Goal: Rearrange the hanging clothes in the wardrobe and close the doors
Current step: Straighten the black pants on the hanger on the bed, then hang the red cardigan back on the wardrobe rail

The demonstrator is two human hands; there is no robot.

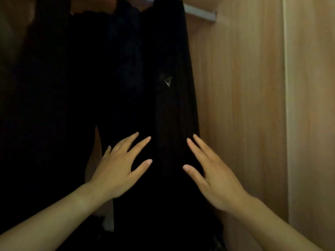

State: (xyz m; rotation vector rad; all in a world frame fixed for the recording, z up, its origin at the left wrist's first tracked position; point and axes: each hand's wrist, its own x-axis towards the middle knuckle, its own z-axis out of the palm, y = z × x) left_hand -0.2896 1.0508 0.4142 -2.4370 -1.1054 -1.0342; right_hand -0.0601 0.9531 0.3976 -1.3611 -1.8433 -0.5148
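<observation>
Two hands are raised, both empty. Left hand: fingers straight and spread, gripping nothing; contact with the cloth cannot be confirmed. The dark garment hangs between the hands, directly ahead of the fingertips, long axis vertical, below the rail. It is near-black with little visible detail. Right hand: fingers likewise spread, equally near, just beside the wardrobe side panel.

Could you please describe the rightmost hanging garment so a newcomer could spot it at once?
Start at the wardrobe's wooden side wall on the right and follow the metal rail inward. The first dark garment hanging there is it. Unlike its neighbours, it bears a small pale mark.
</observation>
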